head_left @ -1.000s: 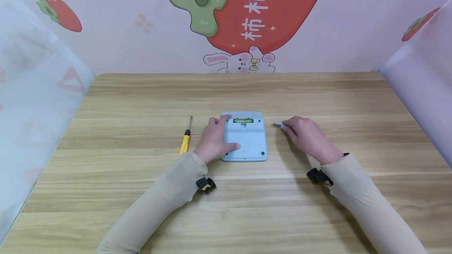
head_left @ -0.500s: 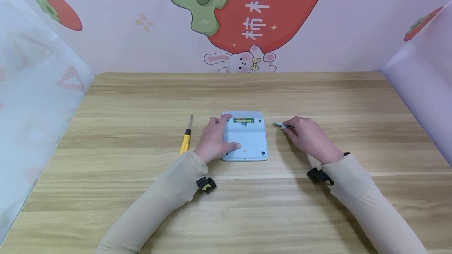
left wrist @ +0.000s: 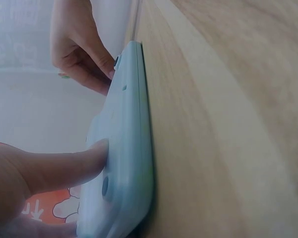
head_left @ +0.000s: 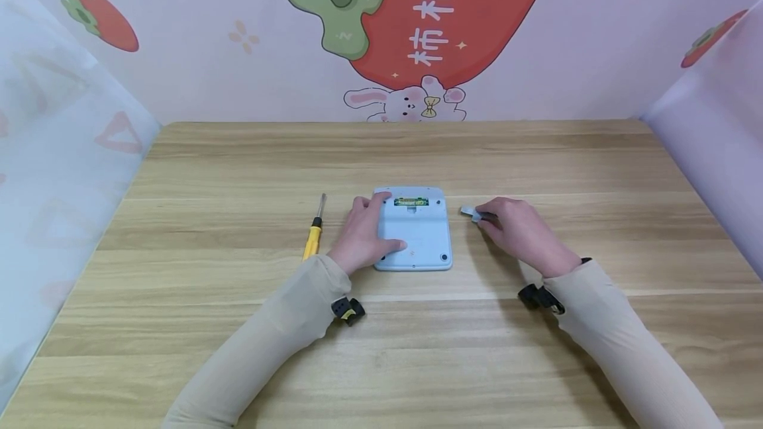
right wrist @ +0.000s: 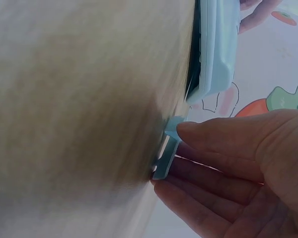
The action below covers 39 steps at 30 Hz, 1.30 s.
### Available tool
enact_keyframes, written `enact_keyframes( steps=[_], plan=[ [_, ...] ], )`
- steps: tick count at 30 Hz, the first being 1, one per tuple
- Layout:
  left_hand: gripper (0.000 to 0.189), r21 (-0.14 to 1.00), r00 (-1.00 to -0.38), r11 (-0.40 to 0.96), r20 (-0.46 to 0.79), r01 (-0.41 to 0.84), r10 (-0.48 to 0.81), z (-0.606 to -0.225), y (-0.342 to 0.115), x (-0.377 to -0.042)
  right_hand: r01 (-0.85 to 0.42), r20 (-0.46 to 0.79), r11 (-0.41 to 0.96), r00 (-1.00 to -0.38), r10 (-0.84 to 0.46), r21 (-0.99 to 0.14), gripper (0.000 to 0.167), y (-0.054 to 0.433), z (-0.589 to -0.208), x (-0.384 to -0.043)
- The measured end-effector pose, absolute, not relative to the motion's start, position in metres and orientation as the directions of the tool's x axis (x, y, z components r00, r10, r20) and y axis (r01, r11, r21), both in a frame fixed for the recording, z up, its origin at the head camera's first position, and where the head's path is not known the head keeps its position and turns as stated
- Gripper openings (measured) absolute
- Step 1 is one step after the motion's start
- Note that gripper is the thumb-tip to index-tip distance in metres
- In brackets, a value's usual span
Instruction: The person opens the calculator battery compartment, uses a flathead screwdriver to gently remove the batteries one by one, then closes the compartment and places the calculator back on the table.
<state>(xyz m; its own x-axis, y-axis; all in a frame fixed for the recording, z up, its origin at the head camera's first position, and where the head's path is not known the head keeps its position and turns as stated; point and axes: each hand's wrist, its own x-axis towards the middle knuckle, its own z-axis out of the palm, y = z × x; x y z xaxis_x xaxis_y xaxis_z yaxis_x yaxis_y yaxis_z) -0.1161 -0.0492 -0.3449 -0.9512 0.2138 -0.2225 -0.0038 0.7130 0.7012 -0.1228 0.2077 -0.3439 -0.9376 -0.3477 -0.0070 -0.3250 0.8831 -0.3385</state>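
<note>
On the desk (head_left: 429,356), one blue device (head_left: 426,234) lies centrally, long axis near-far, one battery (head_left: 411,202) farward; spread left grip (head_left: 360,234) rests on it. Right grip (head_left: 521,230), nearly closed, pinches one cover (head_left: 467,210) to its right. One screwdriver (head_left: 312,240) lies left.

there is one left hand (head_left: 362,234) and one right hand (head_left: 524,227), two beige sleeves (head_left: 280,330), two wrist cameras (head_left: 348,310), one blue device (head_left: 426,230), one battery (head_left: 411,202), one small blue cover (head_left: 467,211), one screwdriver (head_left: 312,238), one table (head_left: 405,363) and one printed rabbit (head_left: 411,103).
</note>
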Motion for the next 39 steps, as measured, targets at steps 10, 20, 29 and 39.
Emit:
enact_keyframes(
  steps=[10,20,29,39],
  plan=[
    [0.086,0.700,-0.951,0.714,-0.220,0.001,0.217,-0.345,-0.049,-0.116,-0.330,-0.011,0.882,-0.935,-0.353,-0.337,0.025,0.206,-0.342,-0.123],
    [0.086,0.695,-0.951,0.719,-0.225,-0.004,0.212,-0.346,-0.049,-0.117,-0.339,0.006,0.855,-0.931,-0.366,-0.394,0.026,0.199,-0.337,-0.119],
    [0.086,0.700,-0.952,0.715,-0.221,-0.003,0.213,-0.345,-0.049,-0.116,-0.357,0.022,0.837,-0.923,-0.383,-0.415,0.028,0.189,-0.337,-0.117],
    [0.086,0.695,-0.952,0.719,-0.222,-0.001,0.213,-0.345,-0.050,-0.116,-0.381,0.048,0.804,-0.913,-0.406,-0.457,0.042,0.180,-0.339,-0.116]
  ],
)
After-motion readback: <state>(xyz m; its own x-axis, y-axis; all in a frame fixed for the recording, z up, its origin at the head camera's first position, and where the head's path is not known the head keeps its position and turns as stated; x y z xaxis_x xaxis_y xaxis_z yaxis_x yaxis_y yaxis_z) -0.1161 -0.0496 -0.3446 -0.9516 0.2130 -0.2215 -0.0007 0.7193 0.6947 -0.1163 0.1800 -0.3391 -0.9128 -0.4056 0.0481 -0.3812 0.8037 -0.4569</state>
